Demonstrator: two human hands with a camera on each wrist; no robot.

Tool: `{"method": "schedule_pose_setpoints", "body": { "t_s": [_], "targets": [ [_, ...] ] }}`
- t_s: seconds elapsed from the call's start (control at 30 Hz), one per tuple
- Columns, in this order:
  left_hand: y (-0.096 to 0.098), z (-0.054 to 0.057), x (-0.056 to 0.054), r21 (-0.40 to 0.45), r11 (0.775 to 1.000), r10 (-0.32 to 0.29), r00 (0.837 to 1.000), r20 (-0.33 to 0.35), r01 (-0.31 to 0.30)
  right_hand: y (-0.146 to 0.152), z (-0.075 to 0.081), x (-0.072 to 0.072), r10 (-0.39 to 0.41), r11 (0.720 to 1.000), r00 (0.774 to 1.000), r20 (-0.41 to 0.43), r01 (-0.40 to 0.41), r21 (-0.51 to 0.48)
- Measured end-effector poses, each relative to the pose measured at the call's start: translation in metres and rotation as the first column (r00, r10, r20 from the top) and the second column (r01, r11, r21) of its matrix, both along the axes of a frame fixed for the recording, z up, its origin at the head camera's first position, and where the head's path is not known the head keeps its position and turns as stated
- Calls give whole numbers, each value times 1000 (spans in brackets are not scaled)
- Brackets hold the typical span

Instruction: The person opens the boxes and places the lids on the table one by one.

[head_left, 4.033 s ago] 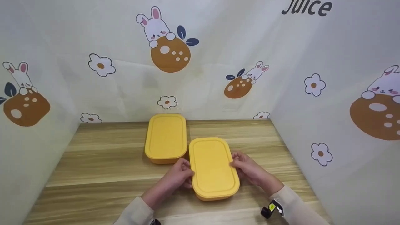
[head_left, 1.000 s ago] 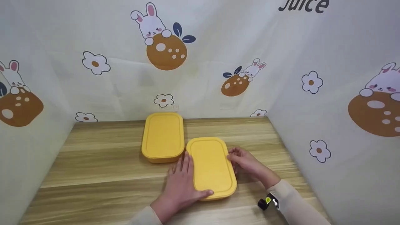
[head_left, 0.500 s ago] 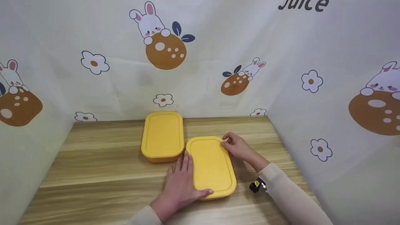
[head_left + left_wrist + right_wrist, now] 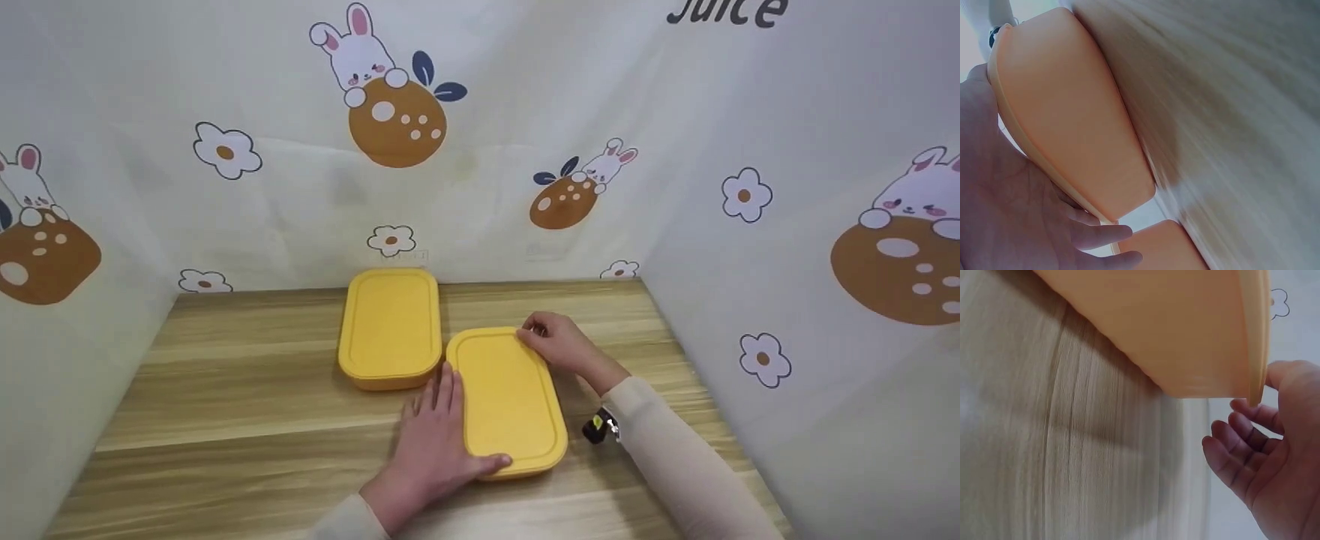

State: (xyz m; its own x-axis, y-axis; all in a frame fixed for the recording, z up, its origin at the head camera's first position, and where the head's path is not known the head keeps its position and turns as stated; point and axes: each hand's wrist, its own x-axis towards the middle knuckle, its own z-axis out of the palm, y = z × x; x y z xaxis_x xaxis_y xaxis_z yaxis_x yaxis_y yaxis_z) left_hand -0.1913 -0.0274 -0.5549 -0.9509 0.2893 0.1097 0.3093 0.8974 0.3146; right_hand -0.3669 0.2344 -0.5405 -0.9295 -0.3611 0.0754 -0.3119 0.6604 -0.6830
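Observation:
Two yellow rectangular food containers with rounded corners and lids stand on a wood-grain table. The nearer container (image 4: 510,405) lies between my hands, its lid on. My left hand (image 4: 431,450) rests along its left side with fingers straight and thumb on the lid's near edge; in the left wrist view the palm (image 4: 1005,185) lies against the lid's rim. My right hand (image 4: 559,345) is at the far right corner, thumb on top of the lid (image 4: 1258,337) and curled fingertips at the underside of its rim. The box wall below (image 4: 1174,332) stays on the table.
The second yellow container (image 4: 391,326), also lidded, stands just behind and left, against the back wall sheet (image 4: 495,247). Printed sheets enclose the table (image 4: 247,390) at left, back and right. A small black device (image 4: 600,426) sits on the right wrist.
The left hand changed from gripping the side to lying flat along it. My right hand moved from the right side up to the far right corner. Both containers stayed put.

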Motion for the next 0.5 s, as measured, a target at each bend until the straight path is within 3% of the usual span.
{"method": "schedule_pose_setpoints", "body": {
  "t_s": [0.5],
  "targets": [
    [-1,-2,-1,24,1000,-7,1000,8,7,-5,-6,-8,83,997,995,-53,-82,12]
  ]
}}
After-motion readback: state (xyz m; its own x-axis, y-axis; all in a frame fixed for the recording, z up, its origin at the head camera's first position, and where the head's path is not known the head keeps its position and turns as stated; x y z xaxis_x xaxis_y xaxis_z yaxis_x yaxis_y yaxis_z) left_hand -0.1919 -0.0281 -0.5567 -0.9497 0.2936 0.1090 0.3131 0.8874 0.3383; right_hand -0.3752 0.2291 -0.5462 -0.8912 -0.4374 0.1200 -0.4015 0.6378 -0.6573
